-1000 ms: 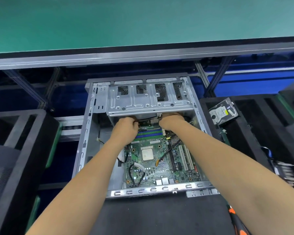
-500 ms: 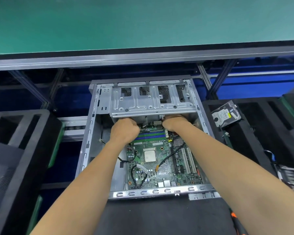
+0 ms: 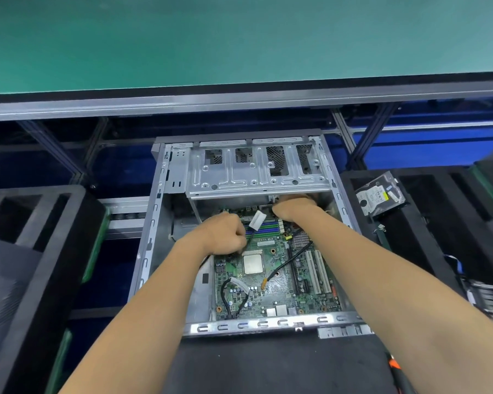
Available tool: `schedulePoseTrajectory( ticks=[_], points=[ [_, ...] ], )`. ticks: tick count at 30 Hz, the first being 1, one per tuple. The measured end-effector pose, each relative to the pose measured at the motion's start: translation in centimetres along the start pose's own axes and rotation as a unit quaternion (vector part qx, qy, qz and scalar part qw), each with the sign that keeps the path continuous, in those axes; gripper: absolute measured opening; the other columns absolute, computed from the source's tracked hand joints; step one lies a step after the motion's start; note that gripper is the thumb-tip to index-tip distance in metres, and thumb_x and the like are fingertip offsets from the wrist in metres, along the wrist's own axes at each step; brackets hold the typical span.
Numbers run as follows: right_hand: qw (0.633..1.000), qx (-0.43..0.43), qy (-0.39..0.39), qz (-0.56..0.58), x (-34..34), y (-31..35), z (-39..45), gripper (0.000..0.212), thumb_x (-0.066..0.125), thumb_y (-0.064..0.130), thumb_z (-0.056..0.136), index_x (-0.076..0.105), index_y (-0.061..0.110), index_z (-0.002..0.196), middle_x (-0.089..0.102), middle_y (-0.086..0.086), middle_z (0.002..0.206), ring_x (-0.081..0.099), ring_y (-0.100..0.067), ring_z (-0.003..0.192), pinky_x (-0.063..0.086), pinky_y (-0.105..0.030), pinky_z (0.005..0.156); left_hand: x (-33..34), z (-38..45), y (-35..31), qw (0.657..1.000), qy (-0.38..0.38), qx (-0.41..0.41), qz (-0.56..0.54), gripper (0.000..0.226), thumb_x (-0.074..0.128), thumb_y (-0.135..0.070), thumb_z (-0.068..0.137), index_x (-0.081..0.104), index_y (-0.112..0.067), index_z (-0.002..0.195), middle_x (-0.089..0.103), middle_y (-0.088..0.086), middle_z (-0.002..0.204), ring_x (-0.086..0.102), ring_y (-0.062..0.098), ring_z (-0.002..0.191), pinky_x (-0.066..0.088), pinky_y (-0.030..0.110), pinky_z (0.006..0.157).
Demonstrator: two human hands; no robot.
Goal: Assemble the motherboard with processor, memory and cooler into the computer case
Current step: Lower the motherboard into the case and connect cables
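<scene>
Inside open computer case (image 3: pixel 154 251): motherboard (image 3: pixel 279 288) lying flat, long axis front to back, memory slots at far end; board print illegible. Left hand (image 3: pixel 225 234) fisted, gripping cable with white connector (image 3: pixel 257 220). Right hand (image 3: pixel 293 207) under drive cage (image 3: pixel 256 174), grip hidden.
</scene>
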State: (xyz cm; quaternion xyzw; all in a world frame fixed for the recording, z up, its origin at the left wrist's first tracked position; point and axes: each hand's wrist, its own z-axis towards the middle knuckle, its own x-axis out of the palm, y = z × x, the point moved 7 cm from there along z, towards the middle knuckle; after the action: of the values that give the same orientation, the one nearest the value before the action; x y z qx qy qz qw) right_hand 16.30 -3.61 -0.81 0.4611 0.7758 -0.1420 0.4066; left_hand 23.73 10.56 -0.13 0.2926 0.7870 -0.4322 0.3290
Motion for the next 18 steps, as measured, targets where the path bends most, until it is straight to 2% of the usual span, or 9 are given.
schedulePoseTrajectory(
  ticks=[2, 3, 5, 6, 10, 12, 15, 16, 18],
  points=[
    [0.999, -0.007, 0.018, 0.034, 0.1, -0.1, 0.0, 0.045, 0.027, 0.034, 0.102, 0.042, 0.014, 0.139, 0.038, -0.011, 0.152, 0.036, -0.028, 0.138, 0.026, -0.041, 0.113, -1.2, 0.1, -0.1, 0.996, -0.085, 0.008, -0.001, 0.022, 0.046, -0.009, 0.075, 0.056, -0.004, 0.056, 0.058, 0.018, 0.06, 0.039, 0.026, 0.052, 0.039, 0.031, 0.053],
    [0.998, -0.015, 0.023, 0.048, 0.0, -0.1, 0.0, 0.043, 0.029, 0.035, 0.103, 0.044, 0.014, 0.136, 0.04, -0.01, 0.152, 0.037, -0.026, 0.138, 0.027, -0.039, 0.113, -1.7, -0.1, -0.3, 0.992, -0.125, 0.013, 0.004, 0.024, 0.044, -0.008, 0.075, 0.049, -0.006, 0.052, 0.05, 0.017, 0.054, 0.033, 0.024, 0.051, 0.034, 0.03, 0.05],
    [0.998, -0.005, 0.051, 0.033, 0.2, -0.3, -0.2, 0.054, 0.025, 0.042, 0.104, 0.032, 0.013, 0.149, 0.03, -0.01, 0.158, 0.031, -0.026, 0.143, 0.023, -0.038, 0.115, -2.4, -0.3, -0.7, 0.983, -0.184, 0.02, 0.014, 0.029, 0.044, -0.007, 0.075, 0.035, -0.013, 0.048, 0.032, 0.006, 0.046, 0.023, 0.021, 0.049, 0.024, 0.027, 0.048],
    [0.998, 0.002, 0.062, 0.024, 0.3, -0.4, -0.3, 0.059, 0.021, 0.046, 0.104, 0.023, 0.013, 0.154, 0.021, -0.009, 0.161, 0.023, -0.026, 0.146, 0.019, -0.038, 0.117, -2.6, -0.3, -0.6, 0.979, -0.202, 0.018, 0.016, 0.031, 0.044, -0.006, 0.076, 0.033, -0.015, 0.048, 0.031, 0.002, 0.045, 0.023, 0.02, 0.048, 0.023, 0.026, 0.047],
    [0.996, 0.009, 0.074, 0.05, 0.0, -0.3, -0.5, 0.064, 0.017, 0.05, 0.105, 0.011, 0.013, 0.156, 0.008, -0.009, 0.164, 0.009, -0.025, 0.15, 0.01, -0.04, 0.119, -3.2, -0.4, 0.1, 0.968, -0.251, -0.001, -0.012, 0.028, 0.048, -0.011, 0.079, 0.044, -0.023, 0.054, 0.045, -0.007, 0.049, 0.041, 0.019, 0.051, 0.033, 0.028, 0.053],
    [0.995, 0.008, 0.078, 0.056, 0.0, -0.1, -0.7, 0.062, 0.018, 0.047, 0.105, 0.011, 0.011, 0.156, 0.008, -0.011, 0.163, 0.01, -0.026, 0.15, 0.011, -0.039, 0.119, -3.3, -0.2, 0.8, 0.965, -0.261, -0.025, -0.011, 0.023, 0.051, -0.02, 0.084, 0.05, -0.021, 0.062, 0.049, -0.007, 0.057, 0.048, 0.023, 0.062, 0.04, 0.033, 0.07],
    [0.997, -0.001, 0.068, 0.042, -0.3, -0.1, -0.6, 0.061, 0.019, 0.045, 0.106, 0.016, 0.01, 0.155, 0.014, -0.012, 0.162, 0.015, -0.028, 0.149, 0.015, -0.039, 0.119, -2.2, 0.7, 2.1, 0.976, -0.198, -0.09, 0.018, 0.037, 0.045, -0.043, 0.093, 0.043, -0.02, 0.064, 0.045, -0.006, 0.069, 0.044, 0.026, 0.087, 0.028, 0.044, 0.097],
    [0.996, -0.003, 0.073, 0.053, -0.2, 0.0, -0.7, 0.059, 0.02, 0.042, 0.106, 0.019, 0.008, 0.154, 0.017, -0.014, 0.161, 0.018, -0.029, 0.148, 0.017, -0.04, 0.118, -1.6, 1.0, 2.5, 0.98, -0.164, -0.108, 0.019, 0.04, 0.04, -0.049, 0.094, 0.05, -0.017, 0.071, 0.05, -0.003, 0.079, 0.044, 0.028, 0.098, 0.025, 0.046, 0.101],
    [0.994, 0.001, 0.089, 0.057, 0.2, -0.2, -0.2, 0.061, 0.018, 0.044, 0.106, 0.016, 0.008, 0.155, 0.014, -0.014, 0.162, 0.017, -0.029, 0.149, 0.017, -0.041, 0.12, -0.7, 1.4, 3.0, 0.985, -0.121, -0.122, 0.025, 0.051, 0.034, -0.055, 0.095, 0.06, -0.012, 0.104, 0.059, 0.008, 0.111, 0.042, 0.029, 0.118, 0.022, 0.047, 0.105]
  ],
)
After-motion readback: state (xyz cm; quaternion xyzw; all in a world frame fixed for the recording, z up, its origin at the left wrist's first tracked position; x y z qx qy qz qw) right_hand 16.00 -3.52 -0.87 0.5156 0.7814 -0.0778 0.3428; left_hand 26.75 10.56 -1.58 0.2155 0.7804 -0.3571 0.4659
